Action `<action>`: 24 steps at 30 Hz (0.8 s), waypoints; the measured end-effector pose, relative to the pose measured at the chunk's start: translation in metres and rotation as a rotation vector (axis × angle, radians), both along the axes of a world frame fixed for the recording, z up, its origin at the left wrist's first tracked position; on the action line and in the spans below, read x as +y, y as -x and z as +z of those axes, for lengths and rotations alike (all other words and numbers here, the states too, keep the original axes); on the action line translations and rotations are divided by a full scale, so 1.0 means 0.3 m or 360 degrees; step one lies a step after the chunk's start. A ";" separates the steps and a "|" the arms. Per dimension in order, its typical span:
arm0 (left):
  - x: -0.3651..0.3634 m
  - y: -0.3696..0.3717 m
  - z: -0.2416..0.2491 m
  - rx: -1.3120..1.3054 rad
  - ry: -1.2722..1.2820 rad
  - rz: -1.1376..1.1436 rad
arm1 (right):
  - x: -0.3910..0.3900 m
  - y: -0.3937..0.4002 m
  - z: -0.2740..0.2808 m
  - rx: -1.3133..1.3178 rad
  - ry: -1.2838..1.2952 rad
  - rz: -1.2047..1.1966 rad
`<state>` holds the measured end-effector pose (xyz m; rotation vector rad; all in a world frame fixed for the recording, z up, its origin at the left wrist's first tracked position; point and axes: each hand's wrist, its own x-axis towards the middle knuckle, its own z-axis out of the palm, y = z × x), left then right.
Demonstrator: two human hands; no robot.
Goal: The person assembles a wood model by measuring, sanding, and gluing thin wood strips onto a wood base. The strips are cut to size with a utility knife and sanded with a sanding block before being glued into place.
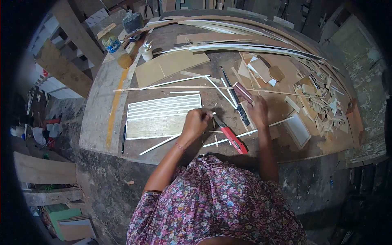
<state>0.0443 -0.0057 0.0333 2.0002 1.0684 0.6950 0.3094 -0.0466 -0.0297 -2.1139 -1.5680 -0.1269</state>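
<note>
Cluttered round worktable [98,122] in a dim workshop — left hand [195,122] pinching a strip [204,115], right hand [257,110] gripping a block [242,91].

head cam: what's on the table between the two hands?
Between the left hand and right hand lie a red-handled utility knife, thin white strips and a dark narrow blade-like tool, seen in the head view.
</note>
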 end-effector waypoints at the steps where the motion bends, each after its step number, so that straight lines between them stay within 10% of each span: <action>1: 0.013 -0.019 -0.020 -0.0160 -0.0160 -0.0083 | 0.032 0.027 0.000 0.0000 -0.0011 -0.0038; 24: 0.090 -0.011 0.031 -0.0478 0.0313 0.0257 | 0.016 0.485 0.243 0.1044 -0.0418 0.0592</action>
